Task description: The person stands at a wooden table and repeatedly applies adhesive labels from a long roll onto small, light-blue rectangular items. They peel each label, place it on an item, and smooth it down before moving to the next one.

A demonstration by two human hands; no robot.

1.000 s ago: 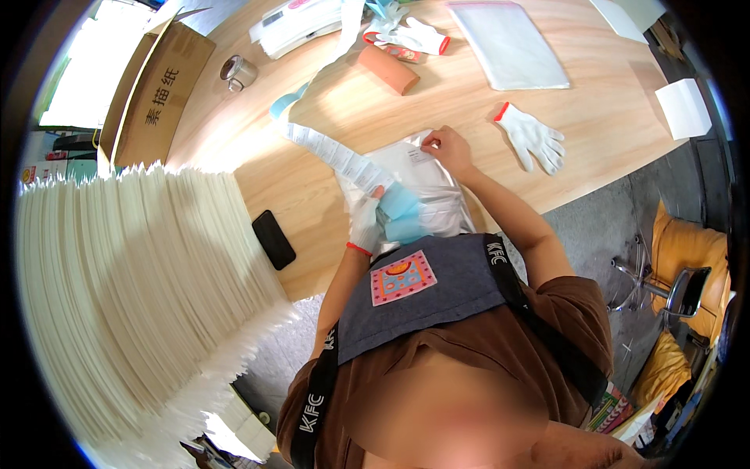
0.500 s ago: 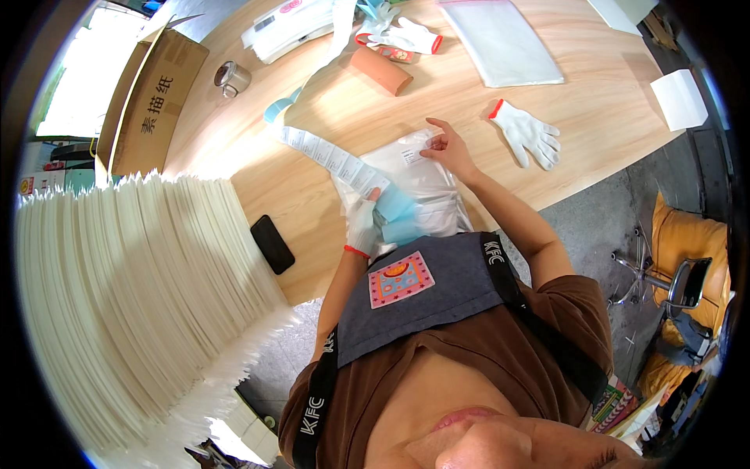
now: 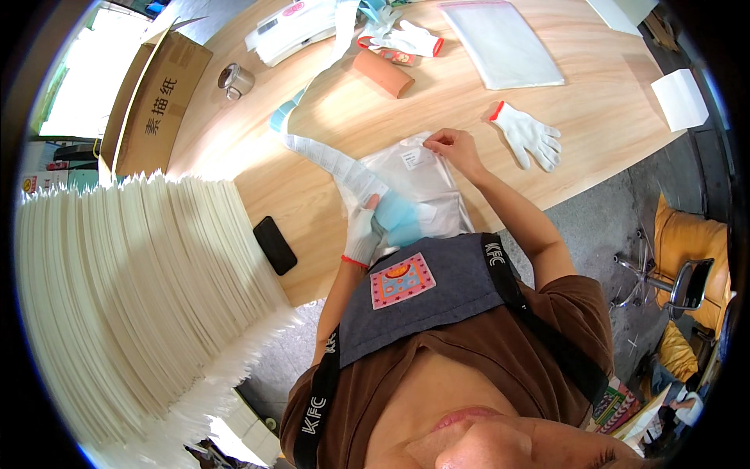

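Note:
In front of my apron lies a flat packet in clear plastic (image 3: 437,187), with a small white printed label (image 3: 411,160) near its far edge. My left hand (image 3: 362,236), in a white knit glove with a red cuff, is closed on a long strip of white labels (image 3: 332,164); its thumb lies on top. The strip's pale-blue backing (image 3: 402,223) hangs over the packet. My bare right hand (image 3: 457,148) pinches the packet's far right corner between thumb and fingers.
A tall stack of white plastic-wrapped sheets (image 3: 141,289) stands left, beside a black phone (image 3: 275,245) and cardboard box (image 3: 160,102). Farther off are a metal mug (image 3: 235,80), an orange-brown roll (image 3: 383,74), a label printer (image 3: 293,31), gloves (image 3: 527,134) and clear bags (image 3: 504,43).
My right hand's fingers have gone from spread to pinched at the packet's corner, beside the label. My left hand still holds the label strip, which has shifted slightly.

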